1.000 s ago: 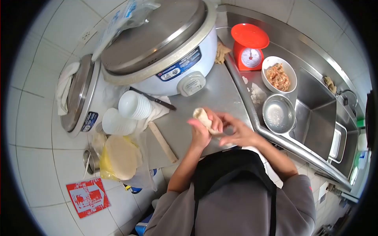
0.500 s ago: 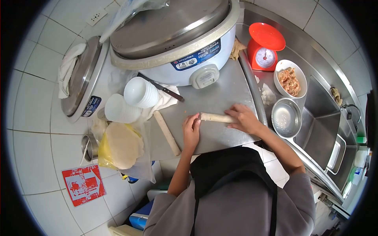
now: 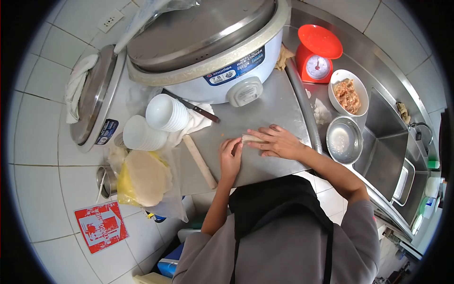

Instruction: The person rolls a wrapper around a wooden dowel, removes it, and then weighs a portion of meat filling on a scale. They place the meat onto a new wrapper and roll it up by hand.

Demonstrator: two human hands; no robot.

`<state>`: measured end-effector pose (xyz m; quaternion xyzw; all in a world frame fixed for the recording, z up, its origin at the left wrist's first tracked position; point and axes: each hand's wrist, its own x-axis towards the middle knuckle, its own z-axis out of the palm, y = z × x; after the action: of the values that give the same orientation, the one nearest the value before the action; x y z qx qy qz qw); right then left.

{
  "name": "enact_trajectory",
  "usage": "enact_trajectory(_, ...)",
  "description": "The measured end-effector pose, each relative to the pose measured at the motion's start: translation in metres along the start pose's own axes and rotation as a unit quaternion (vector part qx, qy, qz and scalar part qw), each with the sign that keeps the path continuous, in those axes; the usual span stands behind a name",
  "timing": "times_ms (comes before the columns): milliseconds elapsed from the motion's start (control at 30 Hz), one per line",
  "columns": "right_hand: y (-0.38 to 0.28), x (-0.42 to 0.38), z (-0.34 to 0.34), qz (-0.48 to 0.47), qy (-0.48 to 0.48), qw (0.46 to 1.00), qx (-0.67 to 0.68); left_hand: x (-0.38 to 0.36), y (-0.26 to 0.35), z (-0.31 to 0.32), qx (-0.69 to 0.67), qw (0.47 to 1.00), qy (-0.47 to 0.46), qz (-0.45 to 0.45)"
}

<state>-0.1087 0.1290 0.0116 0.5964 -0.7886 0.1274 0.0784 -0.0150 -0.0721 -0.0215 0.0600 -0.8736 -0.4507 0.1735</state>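
A person in a grey top and black apron stands at a steel desk, seen from above. Both hands rest on a pale roll of wrapper lying near the front edge of the desk. The left hand is loosely curled, its fingertips touching the roll's left end. The right hand lies flat and open over the roll, fingers spread, pressing down and covering most of it; only the left part of the roll shows.

Just left of the hands, a wooden rolling pin lies slanted toward the front edge. At the front left corner, a stack of round flat wrappers sits on yellow plastic. Behind it stand two stacks of white bowls on a white cloth, with a knife beside them. A large rice cooker fills the back of the desk.

Past the right edge, on a lower steel counter, are a red kitchen scale, a white bowl of minced filling and a metal bowl, beside a sink.
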Motion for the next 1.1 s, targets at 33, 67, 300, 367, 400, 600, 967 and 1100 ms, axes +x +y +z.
enact_trajectory(33,0.001,-0.002,0.000,0.003,-0.002,1.000,0.000,-0.001,0.002,0.002,0.029,0.999,0.015,0.030)
enact_trajectory(67,0.001,-0.005,0.001,0.011,0.004,1.000,0.002,-0.001,0.004,0.003,0.059,0.996,0.029,0.062)
enact_trajectory(300,0.007,-0.038,-0.008,0.135,0.020,0.991,-0.019,0.011,0.014,0.010,0.149,0.977,-0.011,0.155)
enact_trajectory(367,-0.004,-0.037,0.007,0.194,0.038,0.980,-0.031,0.016,0.026,0.014,0.183,0.958,-0.117,0.187)
enact_trajectory(400,-0.010,-0.035,0.015,0.253,0.058,0.965,-0.047,0.015,0.015,0.023,0.215,0.950,-0.159,0.163)
enact_trajectory(600,-0.025,-0.030,0.018,0.273,0.025,0.958,-0.088,0.018,0.004,0.014,0.304,0.930,-0.148,0.146)
enact_trajectory(967,-0.019,-0.047,0.017,0.295,0.037,0.952,-0.076,0.032,0.014,0.029,0.250,0.931,-0.205,0.170)
enact_trajectory(1100,-0.009,-0.085,-0.007,0.383,0.038,0.914,-0.126,0.028,-0.004,0.021,0.294,0.941,-0.072,0.153)
